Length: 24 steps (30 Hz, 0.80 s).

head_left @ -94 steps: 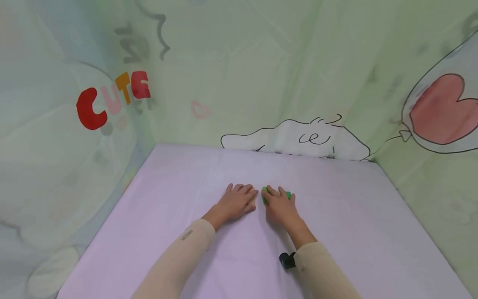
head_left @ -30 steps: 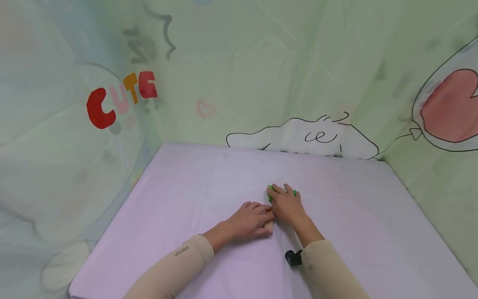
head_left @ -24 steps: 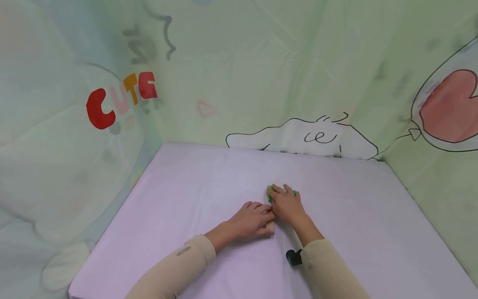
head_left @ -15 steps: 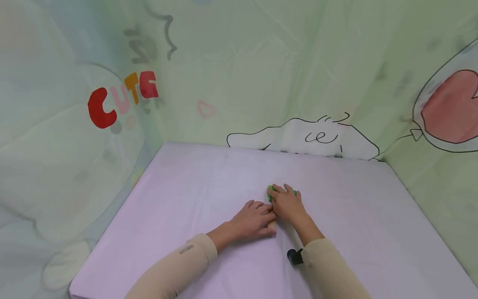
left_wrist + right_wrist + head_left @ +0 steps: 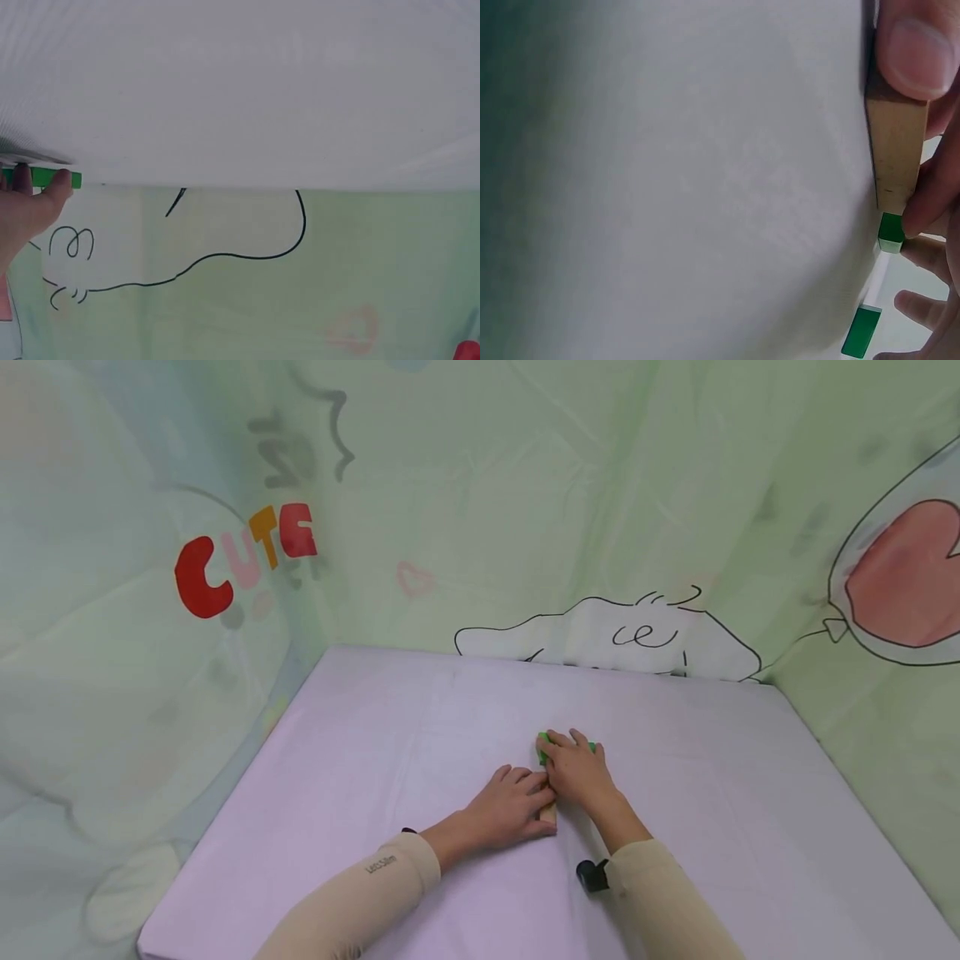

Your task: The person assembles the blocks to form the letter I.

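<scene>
In the head view the left hand [image 5: 513,807] holds a plain wooden block [image 5: 548,815], thumb at its near end and fingers over the far part. Just beyond and to the right, the right hand [image 5: 579,770] spans a green block [image 5: 543,748], whose two ends show beside the fingers. From the right wrist, the wooden block [image 5: 897,154] has its end against or very close to a green part [image 5: 891,231]. A second green part [image 5: 861,331] shows past a pale gap; whether both are one piece, I cannot tell. The left wrist view shows green [image 5: 66,180] under fingertips.
Both hands work on a table [image 5: 420,718] under a pale lilac cloth. Printed fabric walls [image 5: 480,510] rise behind it and at both sides. A black wrist camera [image 5: 592,876] juts from the right sleeve, over the table.
Over three seconds the left hand has come nearer and to the right with the wooden block, ending up by the green block's near left end. The right hand has stayed on the green block.
</scene>
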Motion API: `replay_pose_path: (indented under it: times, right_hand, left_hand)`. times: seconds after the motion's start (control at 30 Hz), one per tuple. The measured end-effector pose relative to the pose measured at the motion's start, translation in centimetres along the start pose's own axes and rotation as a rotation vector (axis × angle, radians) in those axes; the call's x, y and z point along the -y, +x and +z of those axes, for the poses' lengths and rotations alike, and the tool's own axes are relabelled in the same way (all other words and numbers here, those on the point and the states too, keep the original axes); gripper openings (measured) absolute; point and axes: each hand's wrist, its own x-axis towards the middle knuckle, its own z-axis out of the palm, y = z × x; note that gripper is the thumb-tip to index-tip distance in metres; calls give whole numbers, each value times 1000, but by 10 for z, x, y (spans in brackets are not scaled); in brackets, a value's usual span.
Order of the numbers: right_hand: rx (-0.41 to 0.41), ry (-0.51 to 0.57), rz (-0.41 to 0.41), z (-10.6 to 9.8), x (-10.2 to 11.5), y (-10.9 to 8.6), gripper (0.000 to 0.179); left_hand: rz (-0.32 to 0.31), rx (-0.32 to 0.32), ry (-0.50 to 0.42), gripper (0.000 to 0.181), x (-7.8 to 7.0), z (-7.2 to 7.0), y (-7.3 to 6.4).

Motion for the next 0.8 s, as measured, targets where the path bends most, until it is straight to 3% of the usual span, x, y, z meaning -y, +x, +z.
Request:
replay_pose_path:
  times: [0.17,0.33,0.57,0.8]
  right_hand:
    - [-6,6,2,0,0,2,44]
    - [24,13,13,-3,0,4,45]
    - [13,28,4,-4,-5,8,46]
    - [27,72,9,-3,-10,12,49]
  left_hand:
    - [9,-15,1,54,1,-2,-2]
    - [8,12,-12,51,2,-8,-2]
    - [-11,53,-88,59,3,-12,-1]
    - [-25,39,-83,63,5,-12,1]
